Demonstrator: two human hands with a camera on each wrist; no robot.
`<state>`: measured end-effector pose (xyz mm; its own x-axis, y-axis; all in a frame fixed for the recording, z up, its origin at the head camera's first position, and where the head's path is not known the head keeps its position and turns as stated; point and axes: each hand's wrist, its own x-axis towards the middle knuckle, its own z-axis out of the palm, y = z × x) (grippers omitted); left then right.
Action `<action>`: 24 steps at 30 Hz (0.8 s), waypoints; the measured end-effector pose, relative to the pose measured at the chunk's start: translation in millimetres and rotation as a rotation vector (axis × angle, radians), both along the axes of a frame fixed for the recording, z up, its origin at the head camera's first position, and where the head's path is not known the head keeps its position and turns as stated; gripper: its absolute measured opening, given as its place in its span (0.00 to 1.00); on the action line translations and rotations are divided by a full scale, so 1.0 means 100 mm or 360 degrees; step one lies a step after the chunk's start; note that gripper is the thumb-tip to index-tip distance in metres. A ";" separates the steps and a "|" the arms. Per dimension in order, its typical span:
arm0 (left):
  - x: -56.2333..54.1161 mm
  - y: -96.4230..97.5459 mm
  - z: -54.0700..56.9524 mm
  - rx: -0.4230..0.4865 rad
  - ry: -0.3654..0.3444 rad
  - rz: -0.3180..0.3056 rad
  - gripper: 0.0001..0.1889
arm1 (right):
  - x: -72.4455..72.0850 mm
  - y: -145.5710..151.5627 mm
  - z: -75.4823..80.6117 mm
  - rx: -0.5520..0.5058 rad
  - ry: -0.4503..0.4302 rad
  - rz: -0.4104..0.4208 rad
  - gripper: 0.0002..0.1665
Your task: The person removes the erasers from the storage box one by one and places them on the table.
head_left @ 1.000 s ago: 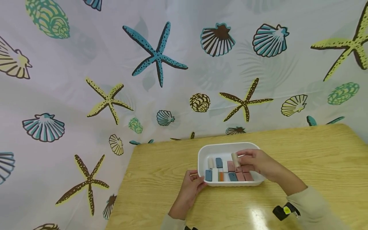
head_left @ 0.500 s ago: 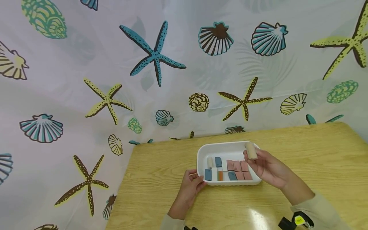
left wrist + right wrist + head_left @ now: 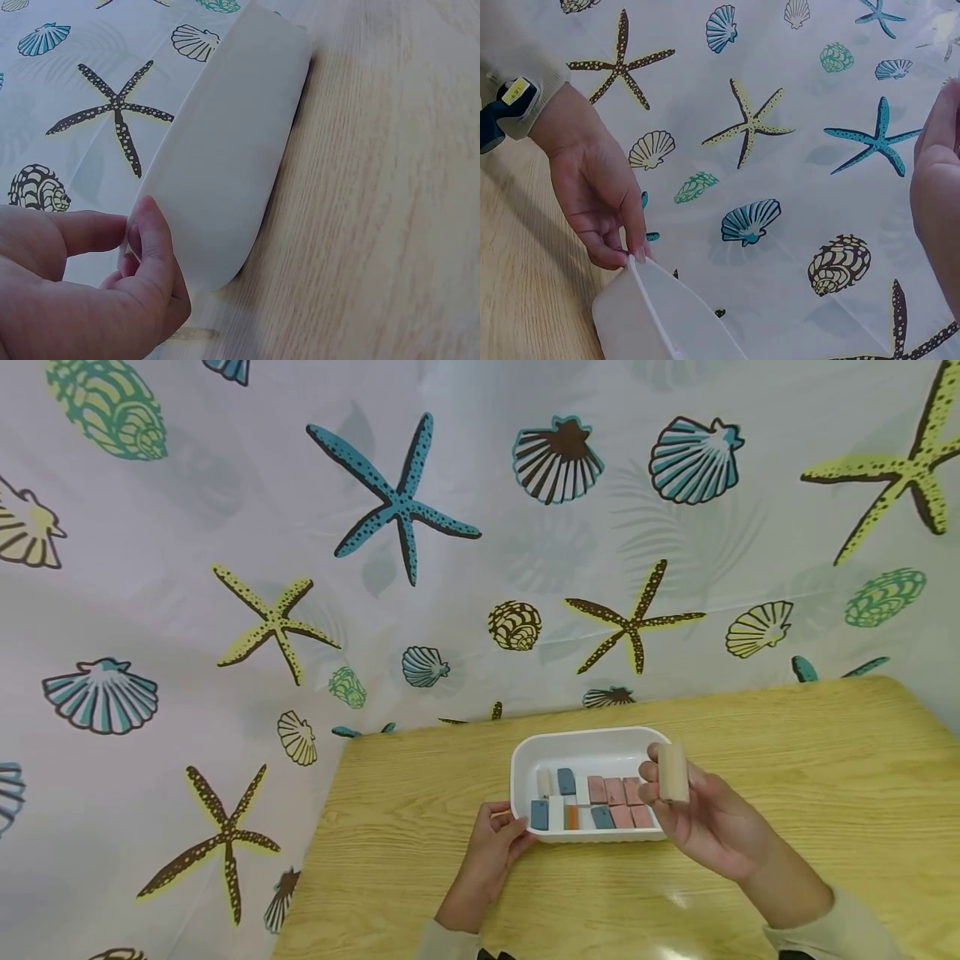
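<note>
My right hand [image 3: 716, 835] holds a beige eraser-like block [image 3: 674, 773] upright between fingers and thumb, raised in front of the white tray's right end. The left hand [image 3: 491, 852] pinches the near left corner of the white tray [image 3: 581, 743]. In the left wrist view, the thumb and fingers of that hand [image 3: 90, 277] meet at the rim, beside the tray's outer wall [image 3: 217, 150]. Only part of the right hand [image 3: 937, 172] shows in the right wrist view, at its right edge; the block is hidden there.
Inside the tray lie several small blocks: pink ones [image 3: 615, 792], blue ones [image 3: 539, 815], white ones [image 3: 556, 812] and a striped orange one [image 3: 572, 817]. A wooden table [image 3: 420, 785] carries the tray. Behind it hangs a curtain [image 3: 450, 610] printed with shells and starfish.
The right hand has lifted the beige block out from over the tray, moved it right and towards me, and turned it upright. The left hand stays at the tray's corner.
</note>
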<state>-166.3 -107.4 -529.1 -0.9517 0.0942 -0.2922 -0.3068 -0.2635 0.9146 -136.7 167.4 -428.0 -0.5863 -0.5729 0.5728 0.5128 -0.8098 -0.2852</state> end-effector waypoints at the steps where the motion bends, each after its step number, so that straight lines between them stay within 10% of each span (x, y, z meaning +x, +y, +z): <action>1: 0.00 0.00 0.00 0.0001 0.0000 0.0001 0.24 | 0.02 0.00 0.01 0.0032 0.0011 -0.0013 0.19; 9: 0.00 -0.01 -0.02 -0.0018 0.0002 -0.0002 0.24 | 0.17 0.12 0.09 0.0515 0.0103 -0.0271 0.22; 24: -0.02 -0.01 -0.05 -0.0017 -0.0021 0.0009 0.22 | 0.44 0.42 0.00 0.1924 0.0166 -0.1074 0.11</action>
